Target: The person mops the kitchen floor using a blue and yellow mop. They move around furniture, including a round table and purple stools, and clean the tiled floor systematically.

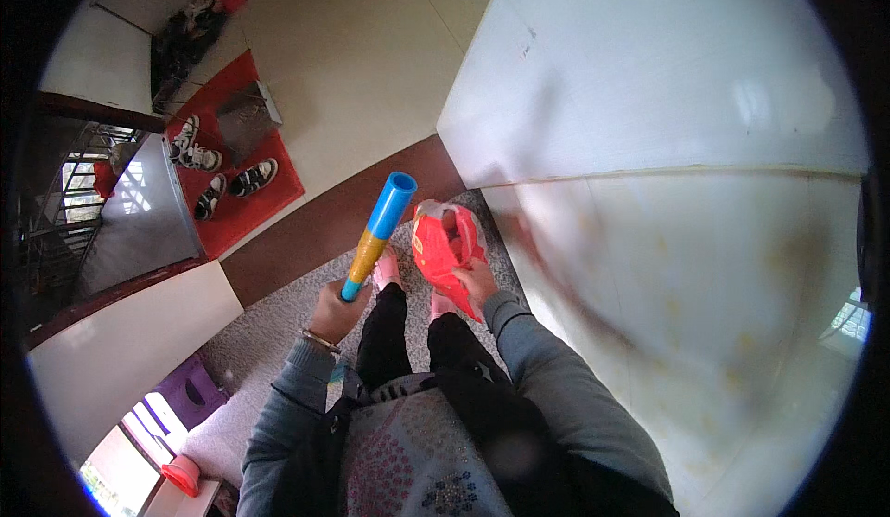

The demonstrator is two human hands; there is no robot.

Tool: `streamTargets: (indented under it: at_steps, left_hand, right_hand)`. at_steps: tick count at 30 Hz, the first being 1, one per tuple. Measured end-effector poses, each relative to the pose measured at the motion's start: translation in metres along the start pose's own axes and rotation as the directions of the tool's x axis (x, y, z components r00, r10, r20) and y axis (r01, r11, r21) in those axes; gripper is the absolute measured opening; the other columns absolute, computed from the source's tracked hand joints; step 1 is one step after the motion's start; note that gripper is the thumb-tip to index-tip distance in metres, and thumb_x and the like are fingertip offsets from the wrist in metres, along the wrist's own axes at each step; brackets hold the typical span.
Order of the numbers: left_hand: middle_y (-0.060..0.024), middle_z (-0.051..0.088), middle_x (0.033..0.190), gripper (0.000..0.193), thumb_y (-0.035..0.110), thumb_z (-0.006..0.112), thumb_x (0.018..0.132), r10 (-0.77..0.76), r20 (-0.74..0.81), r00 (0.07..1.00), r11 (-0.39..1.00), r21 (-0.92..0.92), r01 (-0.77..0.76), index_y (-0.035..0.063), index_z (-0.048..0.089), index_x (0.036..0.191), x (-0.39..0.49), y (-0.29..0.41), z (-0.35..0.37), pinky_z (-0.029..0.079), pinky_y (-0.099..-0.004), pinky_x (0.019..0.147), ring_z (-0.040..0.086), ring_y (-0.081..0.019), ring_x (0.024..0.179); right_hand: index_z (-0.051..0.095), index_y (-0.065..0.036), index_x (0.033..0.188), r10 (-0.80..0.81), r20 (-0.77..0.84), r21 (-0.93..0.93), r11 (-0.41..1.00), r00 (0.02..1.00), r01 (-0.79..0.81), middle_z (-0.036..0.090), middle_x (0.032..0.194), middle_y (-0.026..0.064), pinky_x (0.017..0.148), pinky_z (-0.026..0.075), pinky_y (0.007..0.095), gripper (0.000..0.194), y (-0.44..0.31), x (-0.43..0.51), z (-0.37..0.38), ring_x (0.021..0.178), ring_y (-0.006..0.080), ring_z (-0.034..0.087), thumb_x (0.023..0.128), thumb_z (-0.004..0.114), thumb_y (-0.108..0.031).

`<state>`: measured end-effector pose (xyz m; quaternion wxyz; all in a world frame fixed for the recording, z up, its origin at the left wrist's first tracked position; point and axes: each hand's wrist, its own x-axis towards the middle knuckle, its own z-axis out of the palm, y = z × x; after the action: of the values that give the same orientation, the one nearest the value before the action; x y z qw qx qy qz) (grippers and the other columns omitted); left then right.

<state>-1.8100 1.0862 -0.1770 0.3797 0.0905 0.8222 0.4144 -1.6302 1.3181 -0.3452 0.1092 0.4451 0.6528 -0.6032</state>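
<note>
My left hand [335, 312] grips the lower end of a tube [375, 228] that is blue at both ends and yellow in the middle. Its wide, hollow end points up and away from me. To the right, my right hand [477, 282] clasps the side of a red plastic bag [438, 246] that bears writing. The bag's mouth gapes at the top, and reddish contents show inside, too dark to make out. Bag and tube are apart, both held above the floor in front of my legs. Below them are my pink shoes [386, 268].
A brown threshold strip [299, 239] crosses the floor ahead. Beyond it, several black-and-white shoes [254, 177] lie on a red mat [278, 200] beside an open doorway. White walls [626, 86] rise close on my right. A purple plastic stool [188, 392] stands behind at left.
</note>
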Motion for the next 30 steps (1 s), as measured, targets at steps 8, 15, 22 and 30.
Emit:
streamTargets:
  at_steps: [8, 15, 22, 30]
  left_hand:
    - [-0.0056, 0.054, 0.060, 0.025, 0.022, 0.068, 0.083, 0.033, 0.077, 0.996, 0.998, -0.050, -0.029, -0.0022, 0.064, 0.085, 0.016, 0.021, -0.039, 0.044, -0.0334, 0.057, 0.049, -0.0079, 0.063]
    - [-0.0083, 0.057, 0.061, 0.023, 0.019, 0.067, 0.083, 0.077, 0.035, 0.996, 0.995, -0.067, -0.075, -0.0029, 0.064, 0.087, 0.028, 0.040, -0.058, 0.045, -0.0341, 0.058, 0.052, -0.0101, 0.061]
    - [-0.0116, 0.057, 0.061, 0.026, 0.023, 0.067, 0.084, 0.048, 0.038, 0.998, 0.999, -0.012, -0.048, -0.0032, 0.064, 0.088, 0.051, 0.041, -0.052, 0.046, -0.0358, 0.058, 0.053, -0.0117, 0.060]
    - [-0.0090, 0.056, 0.062, 0.025, 0.020, 0.067, 0.084, 0.027, 0.062, 0.998, 1.000, 0.000, -0.027, -0.0040, 0.063, 0.087, 0.050, 0.053, -0.057, 0.045, -0.0331, 0.057, 0.051, -0.0092, 0.061]
  right_hand:
    - [0.065, 0.001, 0.085, -0.136, -0.167, -0.387, 0.920, 0.977, 0.062, 0.066, 0.084, 0.0220, 0.073, 0.049, 0.0441, 0.034, -0.064, 0.055, 0.030, 0.084, 0.0366, 0.064, 0.070, 0.068, -0.029]
    - [0.065, 0.001, 0.085, -0.241, -0.167, -0.448, 0.882, 0.956, 0.144, 0.066, 0.080, 0.0195, 0.068, 0.048, 0.0432, 0.031, -0.149, 0.081, 0.033, 0.079, 0.0343, 0.064, 0.070, 0.067, -0.026]
    - [0.066, 0.002, 0.097, -0.285, -0.125, -0.328, 0.916, 0.950, 0.231, 0.068, 0.087, 0.0200, 0.072, 0.050, 0.0403, 0.032, -0.153, 0.143, 0.030, 0.082, 0.0314, 0.066, 0.073, 0.068, -0.020]
    - [0.052, 0.005, 0.100, -0.354, -0.307, -0.553, 0.822, 0.883, 0.137, 0.060, 0.100, 0.0306, 0.087, 0.046, 0.0509, 0.032, -0.176, 0.219, -0.021, 0.102, 0.0460, 0.057, 0.079, 0.063, -0.016]
